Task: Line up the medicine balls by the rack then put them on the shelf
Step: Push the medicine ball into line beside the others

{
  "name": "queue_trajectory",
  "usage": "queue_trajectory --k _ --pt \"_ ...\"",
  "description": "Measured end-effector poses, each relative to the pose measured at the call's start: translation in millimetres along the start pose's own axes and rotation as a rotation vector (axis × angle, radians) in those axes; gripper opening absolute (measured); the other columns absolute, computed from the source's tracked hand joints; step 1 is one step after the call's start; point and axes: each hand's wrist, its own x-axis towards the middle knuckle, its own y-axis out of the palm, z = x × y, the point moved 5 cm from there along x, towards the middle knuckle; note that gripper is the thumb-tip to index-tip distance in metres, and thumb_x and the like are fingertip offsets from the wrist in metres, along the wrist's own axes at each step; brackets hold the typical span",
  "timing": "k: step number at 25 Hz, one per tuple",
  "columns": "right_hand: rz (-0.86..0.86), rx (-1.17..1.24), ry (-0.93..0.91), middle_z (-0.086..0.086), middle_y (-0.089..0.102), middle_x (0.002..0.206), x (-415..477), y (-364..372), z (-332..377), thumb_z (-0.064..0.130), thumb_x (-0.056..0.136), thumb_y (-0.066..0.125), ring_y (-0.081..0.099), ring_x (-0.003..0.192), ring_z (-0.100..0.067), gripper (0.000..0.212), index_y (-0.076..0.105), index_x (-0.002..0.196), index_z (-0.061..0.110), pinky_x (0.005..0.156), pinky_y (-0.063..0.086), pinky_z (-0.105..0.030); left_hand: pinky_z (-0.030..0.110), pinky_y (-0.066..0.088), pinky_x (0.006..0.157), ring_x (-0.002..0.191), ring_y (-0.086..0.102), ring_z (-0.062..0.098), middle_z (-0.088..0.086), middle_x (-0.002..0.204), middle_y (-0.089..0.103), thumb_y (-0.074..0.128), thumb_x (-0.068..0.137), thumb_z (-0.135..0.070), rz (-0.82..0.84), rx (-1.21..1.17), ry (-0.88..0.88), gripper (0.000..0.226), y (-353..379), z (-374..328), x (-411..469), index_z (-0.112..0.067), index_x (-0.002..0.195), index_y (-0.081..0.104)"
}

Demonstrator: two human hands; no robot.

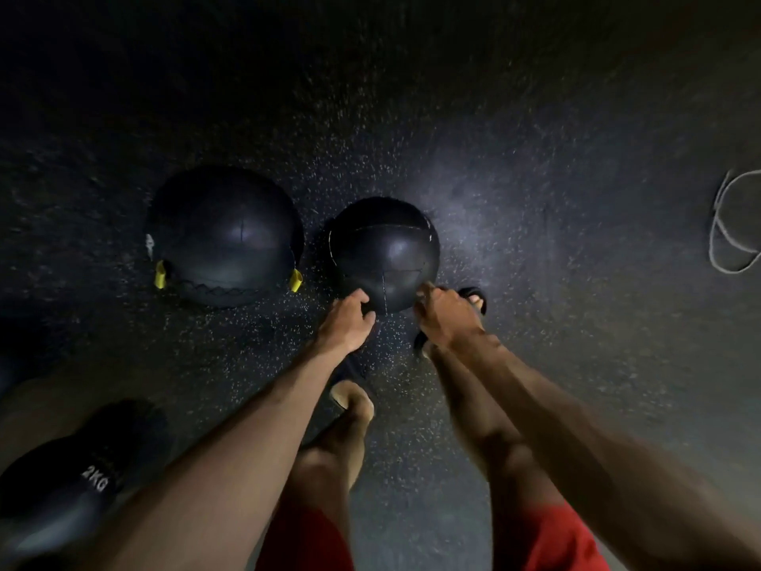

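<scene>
Two black medicine balls lie side by side on the dark speckled floor. The larger ball [224,236] with yellow tabs is on the left. The smaller stitched ball [385,251] is to its right, directly ahead of me. My left hand [348,323] touches this smaller ball's near left underside with curled fingers. My right hand [444,313] is at its near right side, fingers bent against the ball. Both arms reach down from above. A third black ball marked 2KG [66,484] sits at the lower left, partly hidden by my left forearm.
My feet in black sandals [473,300] stand just behind the smaller ball. A pale looped cord [729,224] lies on the floor at the right edge. Dark rubber flooring [535,199] stretches ahead and to the right. No rack shows in view.
</scene>
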Motion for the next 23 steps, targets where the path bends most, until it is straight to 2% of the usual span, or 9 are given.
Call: queue_trajectory --k 3,6,8,10,13,16,18,20,23 --pt "-0.024 0.049 0.059 -0.017 0.051 0.139 48.8 57.6 -15.9 0.030 0.099 0.054 0.052 0.126 -0.037 0.050 0.040 0.146 0.019 0.104 0.046 -0.051 0.042 0.043 0.103 0.129 0.051 0.033 0.015 0.143 0.046 0.057 0.100 -0.019 -0.042 0.012 0.027 0.049 14.7 23.0 53.6 -0.019 0.147 0.041" --pt "0.047 0.057 0.130 -0.018 0.008 0.166 88.1 113.1 -31.2 0.038 0.097 0.061 0.021 0.150 -0.040 0.089 -0.002 0.161 0.031 0.118 0.026 -0.058 0.044 0.044 0.105 0.134 0.047 0.035 0.014 0.154 0.028 0.059 0.099 -0.013 -0.059 -0.004 0.050 0.070 37.6 50.9 102.9 -0.032 0.156 0.023" --pt "0.036 0.055 0.134 -0.021 -0.015 0.165 103.0 137.5 -36.0 0.039 0.093 0.067 0.010 0.153 -0.041 0.108 -0.020 0.157 0.034 0.120 0.026 -0.057 0.041 0.049 0.099 0.130 0.051 0.034 0.014 0.157 0.022 0.061 0.097 -0.010 -0.082 0.002 0.095 0.084 48.9 64.7 124.4 -0.040 0.158 0.013" --pt "-0.055 0.080 0.119 -0.024 -0.025 0.162 118.6 144.0 -36.5 0.038 0.087 0.075 0.007 0.153 -0.045 0.122 -0.026 0.155 0.031 0.120 0.028 -0.057 0.037 0.052 0.093 0.122 0.057 0.034 0.016 0.157 0.021 0.065 0.093 -0.006 -0.148 0.009 0.165 0.095 52.8 71.8 140.1 -0.046 0.157 0.006" --pt "-0.216 0.170 0.143 -0.025 -0.023 0.163 151.1 122.4 -32.5 0.038 0.086 0.077 0.004 0.151 -0.050 0.123 -0.023 0.156 0.031 0.121 0.022 -0.058 0.037 0.051 0.100 0.129 0.053 0.034 0.019 0.161 0.013 0.069 0.090 -0.005 -0.204 0.022 0.219 0.105 47.7 69.7 158.1 -0.046 0.157 -0.001" --pt "-0.283 0.284 0.205 -0.019 -0.015 0.166 194.9 72.2 -36.8 0.034 0.088 0.075 0.005 0.151 -0.051 0.113 -0.014 0.158 0.038 0.119 0.022 -0.062 0.047 0.041 0.114 0.144 0.034 0.039 0.023 0.163 0.005 0.074 0.087 -0.012 -0.256 0.092 0.278 0.107 39.4 47.0 176.1 -0.038 0.159 0.000" --pt "-0.290 0.307 0.181 -0.015 -0.009 0.168 230.7 32.1 -37.0 0.045 0.089 0.070 0.011 0.150 -0.052 0.103 -0.006 0.159 0.041 0.121 0.022 -0.060 0.053 0.031 0.118 0.149 0.021 0.042 0.023 0.165 -0.003 0.077 0.086 -0.022 -0.283 0.121 0.280 0.110 28.9 26.0 191.8 -0.036 0.160 -0.002" --pt "-0.330 0.373 0.154 -0.015 0.002 0.168 263.7 -2.7 -33.5 0.056 0.091 0.063 0.014 0.150 -0.048 0.091 0.007 0.160 0.037 0.122 0.020 -0.058 0.055 0.026 0.117 0.149 0.017 0.043 0.021 0.165 -0.012 0.080 0.083 -0.030 -0.309 0.133 0.241 0.116 13.7 6.3 213.1 -0.037 0.159 -0.007" --pt "-0.476 0.505 0.088 -0.017 0.022 0.163 293.7 -44.2 -29.1 0.051 0.096 0.058 0.024 0.148 -0.039 0.074 0.026 0.157 0.024 0.118 0.029 -0.057 0.062 0.030 0.115 0.149 0.015 0.043 0.013 0.167 -0.014 0.078 0.084 -0.034 -0.371 0.079 0.180 0.114 -27.5 -30.5 255.9 -0.046 0.156 -0.010"
